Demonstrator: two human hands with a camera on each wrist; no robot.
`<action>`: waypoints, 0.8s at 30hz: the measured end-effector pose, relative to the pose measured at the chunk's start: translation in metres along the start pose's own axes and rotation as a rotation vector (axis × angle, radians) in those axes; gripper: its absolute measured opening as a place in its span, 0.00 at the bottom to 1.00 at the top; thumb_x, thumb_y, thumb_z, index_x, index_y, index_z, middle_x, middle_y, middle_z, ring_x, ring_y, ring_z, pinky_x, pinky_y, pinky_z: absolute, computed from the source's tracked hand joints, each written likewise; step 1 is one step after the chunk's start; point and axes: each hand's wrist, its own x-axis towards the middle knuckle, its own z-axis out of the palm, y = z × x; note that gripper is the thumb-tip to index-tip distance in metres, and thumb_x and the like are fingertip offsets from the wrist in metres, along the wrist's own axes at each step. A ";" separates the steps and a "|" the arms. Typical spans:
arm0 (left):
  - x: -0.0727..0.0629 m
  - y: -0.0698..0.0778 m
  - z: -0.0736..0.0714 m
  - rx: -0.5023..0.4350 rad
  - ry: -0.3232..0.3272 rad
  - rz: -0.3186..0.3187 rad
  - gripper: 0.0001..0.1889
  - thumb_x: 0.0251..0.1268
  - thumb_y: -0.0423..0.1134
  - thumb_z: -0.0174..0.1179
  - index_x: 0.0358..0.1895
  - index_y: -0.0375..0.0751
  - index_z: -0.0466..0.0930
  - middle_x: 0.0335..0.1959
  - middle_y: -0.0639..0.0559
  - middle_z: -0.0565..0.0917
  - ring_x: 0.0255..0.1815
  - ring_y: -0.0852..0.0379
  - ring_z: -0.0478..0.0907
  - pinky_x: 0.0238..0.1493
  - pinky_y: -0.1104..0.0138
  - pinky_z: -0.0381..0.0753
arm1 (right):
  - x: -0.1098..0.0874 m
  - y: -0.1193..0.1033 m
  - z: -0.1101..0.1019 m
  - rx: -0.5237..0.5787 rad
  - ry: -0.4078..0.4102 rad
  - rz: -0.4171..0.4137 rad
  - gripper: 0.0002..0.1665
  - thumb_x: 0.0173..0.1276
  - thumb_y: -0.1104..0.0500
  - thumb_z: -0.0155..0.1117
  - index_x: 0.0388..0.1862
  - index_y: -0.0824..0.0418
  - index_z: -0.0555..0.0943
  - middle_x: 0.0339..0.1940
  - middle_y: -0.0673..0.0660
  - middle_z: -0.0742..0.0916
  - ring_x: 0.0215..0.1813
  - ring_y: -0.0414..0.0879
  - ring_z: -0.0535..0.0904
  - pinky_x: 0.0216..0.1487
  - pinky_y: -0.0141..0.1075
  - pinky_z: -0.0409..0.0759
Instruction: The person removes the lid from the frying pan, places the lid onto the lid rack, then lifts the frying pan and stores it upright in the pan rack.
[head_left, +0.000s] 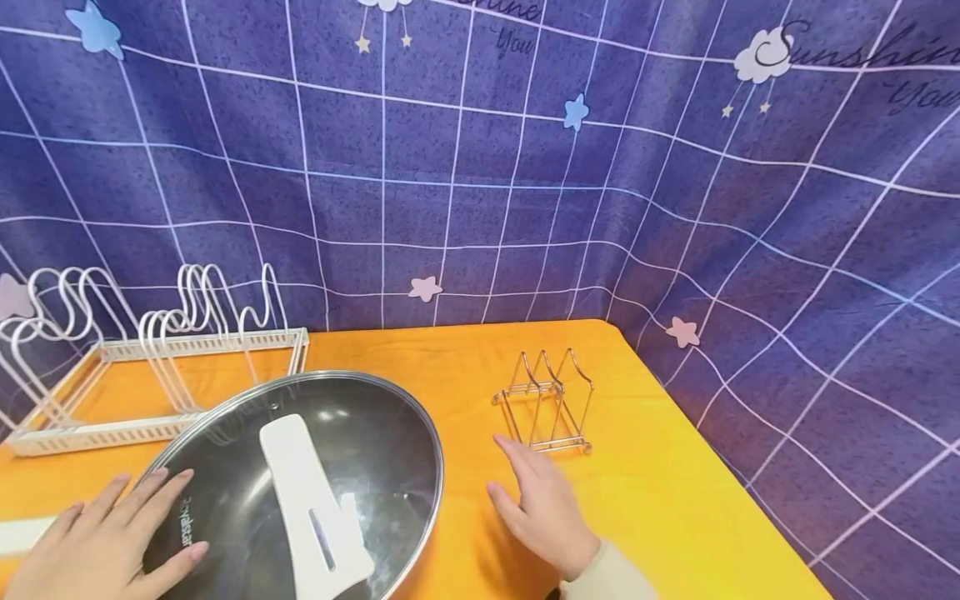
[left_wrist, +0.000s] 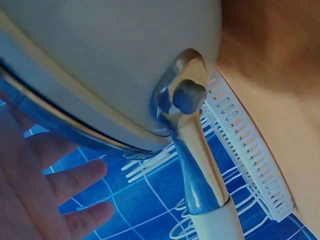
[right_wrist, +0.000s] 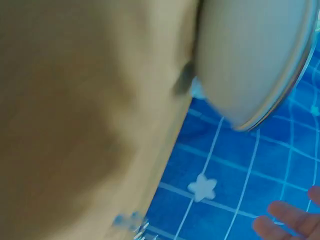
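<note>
1. Glass lid (head_left: 393, 433) set on wok (left_wrist: 130, 60) — wok placed on orange table (head_left: 675, 533).
2. Left hand (head_left: 97, 533) spread at wok's left edge, contact can't be told; right hand (head_left: 546, 510) spread, right of wok.
3. Lid could be tipped — if pressed one-sidedly.

An orange desk (head_left: 675, 500) meets a purple-blue curtain (head_left: 487, 208) along its back and right sides. White and pale blue lines cross the curtain in a grid. Printed on it are a blue star (head_left: 96, 30) at upper left, another blue star (head_left: 576, 112) right of centre, two pink stars (head_left: 426, 288) lower down, and a white cloud (head_left: 763, 55) beside dark lettering (head_left: 877, 58). A white wire rack (head_left: 202, 343) with slotted rails stands on the desk's left side.
</note>
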 end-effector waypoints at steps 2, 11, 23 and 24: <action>0.000 0.000 -0.003 0.015 -0.012 -0.004 0.43 0.59 0.69 0.52 0.64 0.34 0.65 0.59 0.25 0.70 0.57 0.18 0.61 0.51 0.29 0.58 | 0.004 -0.010 0.003 0.106 -0.001 0.079 0.29 0.66 0.56 0.61 0.63 0.66 0.72 0.55 0.62 0.82 0.55 0.56 0.78 0.52 0.53 0.77; -0.011 -0.011 0.000 -0.016 -0.006 0.005 0.30 0.72 0.55 0.47 0.60 0.29 0.69 0.55 0.23 0.72 0.51 0.16 0.65 0.46 0.29 0.65 | 0.023 -0.048 0.012 0.629 0.016 0.255 0.24 0.70 0.64 0.55 0.64 0.70 0.69 0.49 0.62 0.83 0.49 0.57 0.78 0.49 0.46 0.74; -0.026 -0.038 0.008 0.074 0.127 -0.109 0.26 0.50 0.42 0.60 0.53 0.35 0.71 0.50 0.24 0.73 0.51 0.20 0.65 0.51 0.29 0.61 | 0.055 -0.086 0.014 0.238 -0.304 0.246 0.37 0.66 0.46 0.58 0.70 0.62 0.66 0.46 0.55 0.85 0.40 0.44 0.80 0.36 0.38 0.77; -0.027 -0.040 0.010 0.066 0.147 -0.107 0.24 0.50 0.41 0.59 0.52 0.35 0.72 0.50 0.23 0.73 0.51 0.20 0.65 0.53 0.30 0.59 | 0.057 -0.089 0.014 0.225 -0.320 0.236 0.38 0.66 0.45 0.58 0.70 0.61 0.65 0.45 0.54 0.85 0.41 0.44 0.80 0.36 0.38 0.78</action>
